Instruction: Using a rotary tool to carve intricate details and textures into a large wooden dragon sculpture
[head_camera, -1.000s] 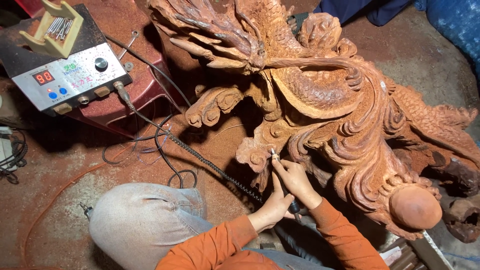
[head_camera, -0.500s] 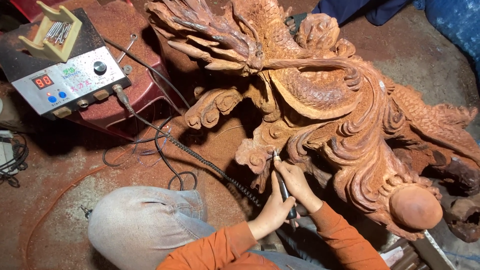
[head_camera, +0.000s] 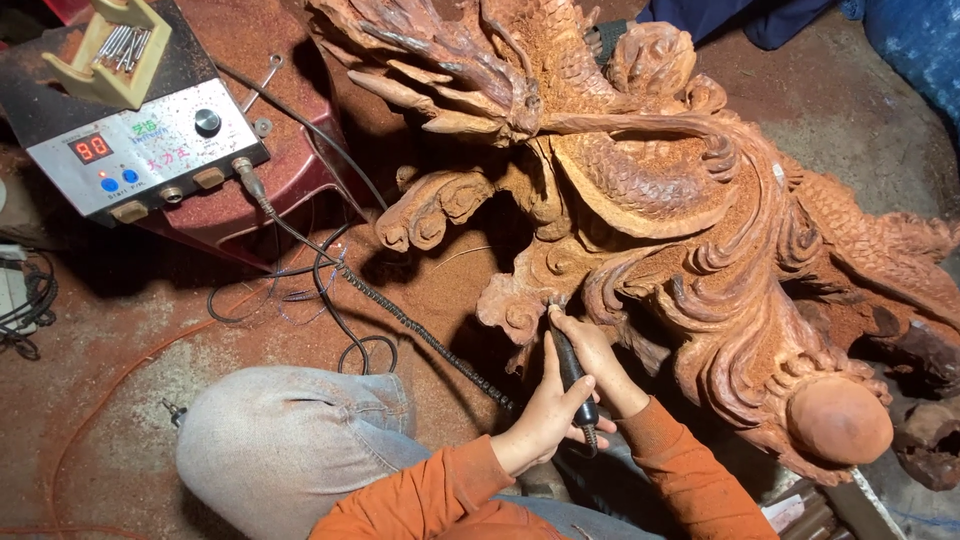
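Sawdust-red floor (head_camera: 130, 330) under carved sculpture (head_camera: 700, 230)

Rough, dusty reddish wood carving (head_camera: 690, 200)

Single head view, steep downward, close over wood carving (head_camera: 650, 230).

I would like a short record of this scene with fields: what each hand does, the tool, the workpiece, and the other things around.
left hand: wraps the rear of the black handpiece
right hand: fingers guide the handpiece near its tip
tool: black handpiece, tip against the carving, joined to a coiled black cable
workpiece: large reddish wood carving with scales and curls, dusty
control box: grey, with red display, knob and the cable plugged in, on a red stand
bit holder: yellow, holding metal bits
floor: covered in reddish dust
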